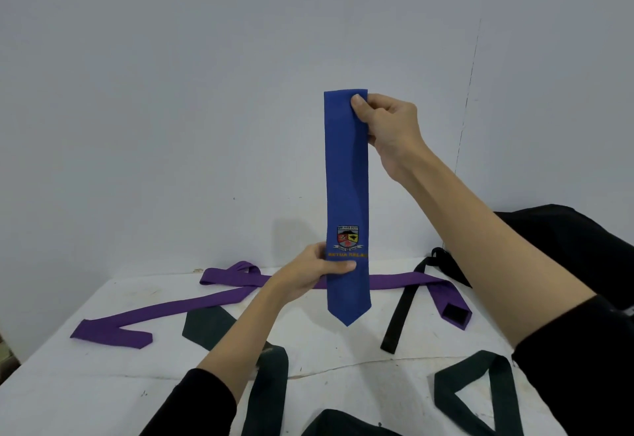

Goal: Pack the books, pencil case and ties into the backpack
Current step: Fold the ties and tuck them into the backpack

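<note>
The person is wearing black long sleeves, the left sleeve (192, 404) and right sleeve (576, 360) both pushed up, leaving forearms and hands bare.

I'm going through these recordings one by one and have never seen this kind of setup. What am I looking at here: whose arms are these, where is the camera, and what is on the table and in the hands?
There is no machine here. A person wears one wide-angle camera on the head, so you see their own two arms from above.

The right hand pinches the folded top of a blue cloth tie with an embroidered crest, holding it upright in the air. The left hand grips the same tie lower down, just under the crest.

Below is a white table. On it lie a long purple tie, dark green ties and a black strap. At the right edge sits a black fabric bag, probably the backpack. No books or pencil case show in this view.
</note>
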